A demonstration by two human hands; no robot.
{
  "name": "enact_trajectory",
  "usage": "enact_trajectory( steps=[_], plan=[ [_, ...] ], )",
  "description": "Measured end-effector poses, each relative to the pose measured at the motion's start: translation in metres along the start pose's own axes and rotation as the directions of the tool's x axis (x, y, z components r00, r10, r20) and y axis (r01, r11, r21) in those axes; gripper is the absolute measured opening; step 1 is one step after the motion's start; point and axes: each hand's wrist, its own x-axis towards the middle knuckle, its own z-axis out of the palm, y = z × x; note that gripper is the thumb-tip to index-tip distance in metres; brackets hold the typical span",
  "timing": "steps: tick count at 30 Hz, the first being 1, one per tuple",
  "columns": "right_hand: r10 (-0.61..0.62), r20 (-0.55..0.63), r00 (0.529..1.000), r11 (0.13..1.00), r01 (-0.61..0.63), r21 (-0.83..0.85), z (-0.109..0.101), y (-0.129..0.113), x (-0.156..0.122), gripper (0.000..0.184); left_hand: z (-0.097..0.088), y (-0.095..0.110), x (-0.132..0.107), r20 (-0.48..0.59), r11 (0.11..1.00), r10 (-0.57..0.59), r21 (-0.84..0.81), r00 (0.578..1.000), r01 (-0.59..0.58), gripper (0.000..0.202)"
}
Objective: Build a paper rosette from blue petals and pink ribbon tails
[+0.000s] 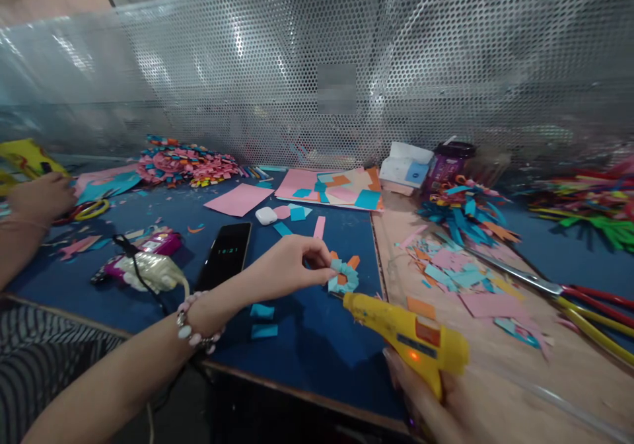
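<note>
Between the thumb and fingers of my left hand (292, 269) is a small ring of folded light-blue paper (351, 277), with orange paper pieces (352, 262) sticking out at its top. My right hand (426, 391) is wrapped around the handle of a yellow glue gun (406, 328), whose small orange light is lit. The glue gun's nozzle points left and meets or nearly meets the lower edge of the ring; I cannot tell whether they touch. Two blue paper strips (264, 330) lie on the blue table below my left wrist.
A phone (225, 252) and a purple glue gun (143, 262) lie to the left. Scissors (549, 285) and paper scraps (460, 269) are on the right. Paper piles (183, 163) stand before the perforated metal panel (277, 74). Another person's hand (42, 199) is at far left.
</note>
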Motion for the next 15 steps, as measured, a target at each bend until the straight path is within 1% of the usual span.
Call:
enact_trajectory(
  steps=[3,8,11,15],
  plan=[
    [0.032,0.035,0.999,0.999,-0.032,-0.026,0.0008,0.0006,0.0,0.051,0.0004,0.0004,0.0002,0.0,1.0,0.002,-0.011,1.0,-0.002,0.01],
    [0.056,0.104,0.993,0.997,-0.061,0.05,0.0015,-0.0018,-0.0019,0.051,0.0014,-0.0005,0.0002,0.016,1.0,-0.008,-0.022,1.0,0.008,0.011],
    [0.033,0.091,0.995,0.999,-0.036,0.039,0.002,-0.0003,-0.0019,0.052,0.002,-0.0018,0.0004,0.014,1.0,-0.006,-0.02,1.0,0.006,0.01],
    [-0.007,0.053,0.999,0.999,0.009,-0.031,0.0031,0.0077,-0.0014,0.052,0.0016,-0.001,0.0007,0.002,1.0,-0.006,-0.009,1.0,0.006,0.011]
  ],
)
